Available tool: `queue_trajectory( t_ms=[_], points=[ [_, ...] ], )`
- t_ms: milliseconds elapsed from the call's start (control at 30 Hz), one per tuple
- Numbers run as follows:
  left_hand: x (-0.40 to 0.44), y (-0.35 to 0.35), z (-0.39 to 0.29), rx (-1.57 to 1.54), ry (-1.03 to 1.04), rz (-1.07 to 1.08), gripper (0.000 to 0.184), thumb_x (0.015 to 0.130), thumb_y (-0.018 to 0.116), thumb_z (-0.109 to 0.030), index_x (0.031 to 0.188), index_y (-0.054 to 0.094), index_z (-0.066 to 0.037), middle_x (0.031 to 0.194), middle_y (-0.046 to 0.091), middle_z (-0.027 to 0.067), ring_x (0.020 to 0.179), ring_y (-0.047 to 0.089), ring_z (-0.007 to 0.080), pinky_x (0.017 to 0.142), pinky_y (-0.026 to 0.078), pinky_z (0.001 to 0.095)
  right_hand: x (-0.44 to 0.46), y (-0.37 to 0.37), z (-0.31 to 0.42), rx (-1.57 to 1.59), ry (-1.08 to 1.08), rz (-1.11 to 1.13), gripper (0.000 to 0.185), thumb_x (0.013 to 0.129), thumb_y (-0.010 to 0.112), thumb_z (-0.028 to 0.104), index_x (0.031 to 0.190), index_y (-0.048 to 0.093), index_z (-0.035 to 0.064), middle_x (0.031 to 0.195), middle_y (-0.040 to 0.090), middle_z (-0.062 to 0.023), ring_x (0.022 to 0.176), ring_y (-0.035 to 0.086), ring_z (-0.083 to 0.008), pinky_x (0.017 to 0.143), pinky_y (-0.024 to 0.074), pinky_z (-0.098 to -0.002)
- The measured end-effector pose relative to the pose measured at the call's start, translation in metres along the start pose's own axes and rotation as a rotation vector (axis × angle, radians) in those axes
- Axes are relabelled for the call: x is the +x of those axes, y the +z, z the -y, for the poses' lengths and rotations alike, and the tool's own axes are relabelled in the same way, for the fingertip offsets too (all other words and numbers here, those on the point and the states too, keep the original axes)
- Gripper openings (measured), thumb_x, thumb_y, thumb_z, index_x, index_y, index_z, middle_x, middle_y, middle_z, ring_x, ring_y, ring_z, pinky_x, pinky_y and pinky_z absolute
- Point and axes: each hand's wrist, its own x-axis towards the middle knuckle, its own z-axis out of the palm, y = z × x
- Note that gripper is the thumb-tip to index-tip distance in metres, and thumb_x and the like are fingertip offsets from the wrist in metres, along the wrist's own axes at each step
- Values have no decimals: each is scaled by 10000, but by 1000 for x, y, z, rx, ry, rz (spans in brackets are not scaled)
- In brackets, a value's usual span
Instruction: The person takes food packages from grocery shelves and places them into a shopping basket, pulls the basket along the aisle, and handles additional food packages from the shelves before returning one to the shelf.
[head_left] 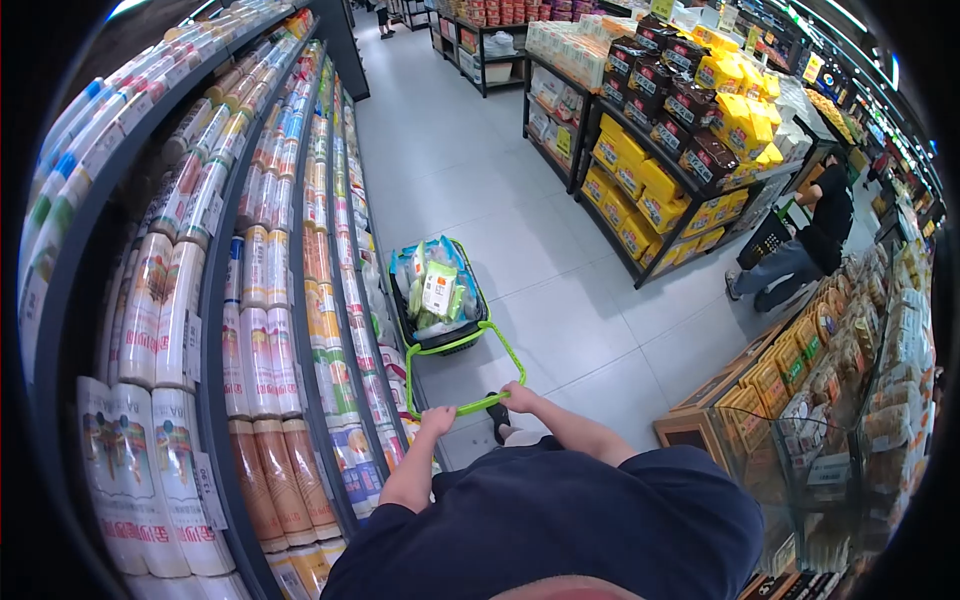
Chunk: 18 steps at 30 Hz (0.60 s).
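Basket sits 12 o'clock off left hand, 11 off right hand; I have both hands' fingers closed round its green handle.

Brightly lit from overhead strips; soft sheen across floor; heavy fisheye bending, edges blackened; far right smeared, centre fairly crisp.

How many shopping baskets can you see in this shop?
2. One basket, with packets inside, has its green handle in the left hand and right hand; the other basket is beside the shopper at the right. Others may be hidden.
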Motion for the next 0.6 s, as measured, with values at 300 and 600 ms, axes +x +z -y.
queue_trajectory(
  t_ms=[300, 600],
  points=[
    [-70, 70, 7, 34, 29, 38, 473, 823, 281, -392, 1013, 607, -107, 1087, 580, 146, 1029, 522, 347, 884, 364, 465, -78, 54, -26, -41, -85, 7, 305, 737, 550, 234, 971, 619, 51, 864, 615, -194, 812, 593, -321, 750, 472, -379],
    [-151, 134, -9, -39, -46, 118, 464, 825, 272, -404, 1014, 619, -160, 1074, 588, 144, 1010, 536, 349, 887, 363, 464, -156, 89, -53, 90, 17, 175, 287, 763, 530, 185, 980, 614, 17, 665, 611, -105, 564, 596, -168, 580, 489, -303]
  ],
)
